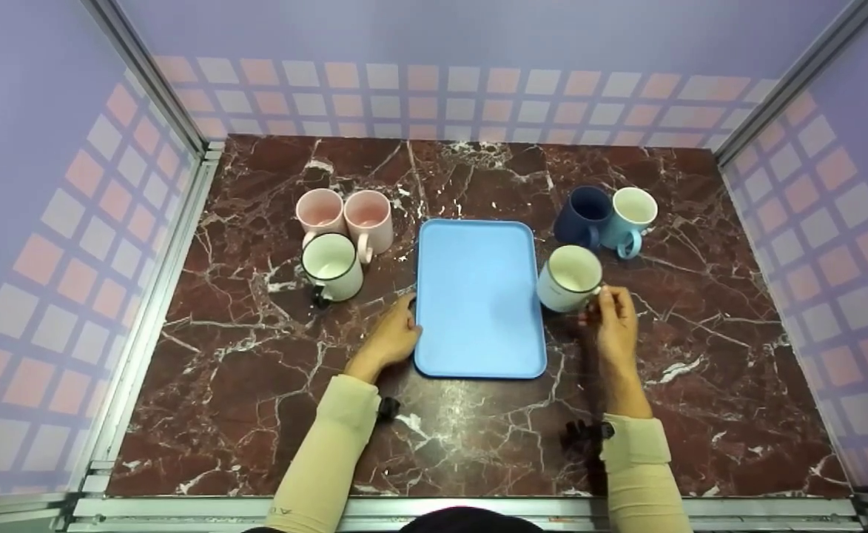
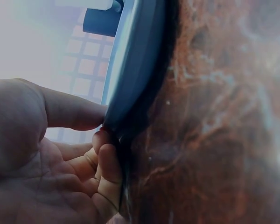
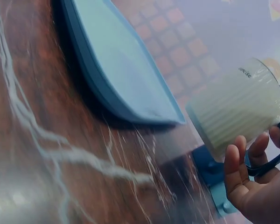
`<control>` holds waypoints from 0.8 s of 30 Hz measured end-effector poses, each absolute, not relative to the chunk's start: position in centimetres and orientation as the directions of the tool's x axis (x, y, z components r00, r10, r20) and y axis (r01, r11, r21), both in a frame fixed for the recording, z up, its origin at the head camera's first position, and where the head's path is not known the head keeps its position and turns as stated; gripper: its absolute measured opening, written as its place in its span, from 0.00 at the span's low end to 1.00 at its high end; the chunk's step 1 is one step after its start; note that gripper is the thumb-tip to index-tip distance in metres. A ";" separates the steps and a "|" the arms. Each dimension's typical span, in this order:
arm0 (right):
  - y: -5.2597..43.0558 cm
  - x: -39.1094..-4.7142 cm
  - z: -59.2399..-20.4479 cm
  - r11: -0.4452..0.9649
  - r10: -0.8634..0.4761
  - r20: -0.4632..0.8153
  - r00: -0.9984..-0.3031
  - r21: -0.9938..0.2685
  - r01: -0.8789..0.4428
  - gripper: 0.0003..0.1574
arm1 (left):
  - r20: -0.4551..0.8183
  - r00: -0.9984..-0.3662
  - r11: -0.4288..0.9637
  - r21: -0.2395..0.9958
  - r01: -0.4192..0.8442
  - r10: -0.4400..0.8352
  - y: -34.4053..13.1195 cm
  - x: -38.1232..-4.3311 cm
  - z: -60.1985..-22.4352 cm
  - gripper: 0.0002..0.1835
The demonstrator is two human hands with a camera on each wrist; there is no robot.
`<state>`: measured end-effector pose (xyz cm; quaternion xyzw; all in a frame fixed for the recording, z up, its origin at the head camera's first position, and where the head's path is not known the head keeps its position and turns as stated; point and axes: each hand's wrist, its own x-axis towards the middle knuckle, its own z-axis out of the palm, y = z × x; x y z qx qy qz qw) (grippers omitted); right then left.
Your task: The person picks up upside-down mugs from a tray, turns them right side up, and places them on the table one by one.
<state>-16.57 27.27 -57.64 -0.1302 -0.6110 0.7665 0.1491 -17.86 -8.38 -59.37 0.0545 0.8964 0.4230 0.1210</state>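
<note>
A light blue tray lies in the middle of the table. My left hand pinches its left edge; in the left wrist view the thumb is on the rim and curled fingers are below it. With my right hand I hold a white mug by its handle, close to the tray's right edge. That handle looks dark in the right wrist view, with fingertips against the mug's wall. The mug's mouth shows a pale inside and a thin dark rim.
Left of the tray stand two pink mugs and a white mug with a black rim, grouped together. Behind my right hand are a dark blue mug and a light blue mug. Patterned walls enclose the dark red marbled table.
</note>
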 end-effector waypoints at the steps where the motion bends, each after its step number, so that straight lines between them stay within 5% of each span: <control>1: 27.6 -16.5 -57.7 -0.215 0.403 -0.028 -0.915 -0.974 -0.065 0.11 | -0.169 -0.965 0.638 0.770 -0.002 0.201 -8.4 -17.8 -59.4 0.35; 24: 30.4 -16.8 -58.6 -0.416 0.530 -0.260 -0.807 -0.909 0.020 0.09 | -0.153 -0.967 0.634 0.773 0.011 0.203 -8.3 -17.8 -59.6 0.35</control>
